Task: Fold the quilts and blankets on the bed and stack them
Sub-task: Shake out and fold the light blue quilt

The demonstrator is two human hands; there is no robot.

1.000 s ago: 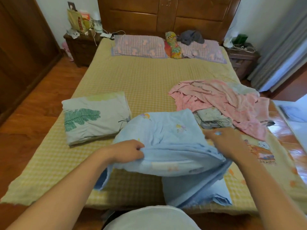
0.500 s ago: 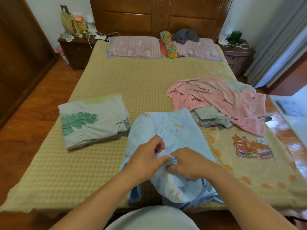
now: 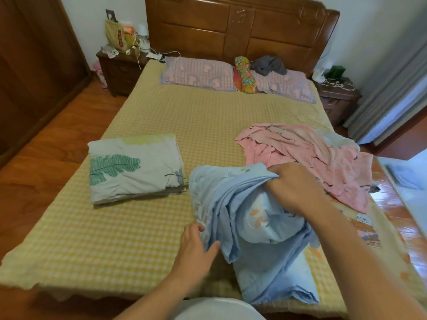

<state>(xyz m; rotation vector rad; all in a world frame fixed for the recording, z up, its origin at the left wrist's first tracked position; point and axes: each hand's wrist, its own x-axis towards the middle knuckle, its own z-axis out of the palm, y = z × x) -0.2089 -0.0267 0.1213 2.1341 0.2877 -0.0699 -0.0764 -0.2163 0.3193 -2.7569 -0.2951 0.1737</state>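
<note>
Yellow checked bed (image 3: 161, 227), near edge: my right hand (image 3: 293, 188) grips rumpled light-blue cotton blanket (image 3: 242, 204) at far corner, my left hand (image 3: 196, 245) pinches near edge, spreading for fold.

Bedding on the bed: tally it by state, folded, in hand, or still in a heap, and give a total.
Folded: 1, the leaf-print quilt
In hand: 1, the blue blanket, held by left hand and right hand
Heaped: 1, the pink blanket
Total: 3
</note>
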